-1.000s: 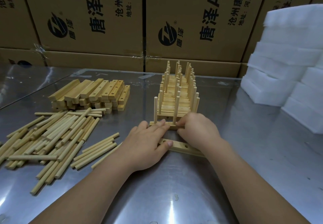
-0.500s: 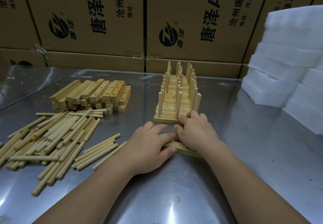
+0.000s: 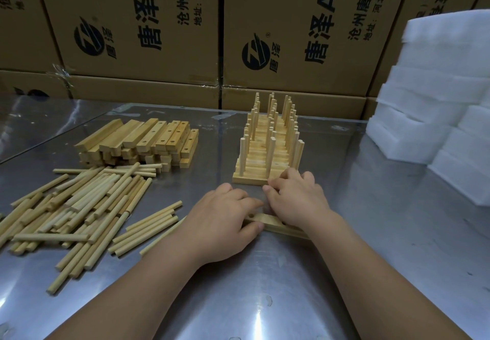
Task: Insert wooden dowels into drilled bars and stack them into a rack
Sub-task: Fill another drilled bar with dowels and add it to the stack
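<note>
The loose bar (image 3: 275,223) lies flat just in front of the rack (image 3: 265,159). The left hand (image 3: 222,215) pinches its end between thumb and fingers. The right hand (image 3: 298,198) curls against the rack's front edge, but I cannot tell if it grips. A careless shove there could skew the stacked rows. The spare dowels (image 3: 79,207), left of the rack, could roll if brushed.
</note>
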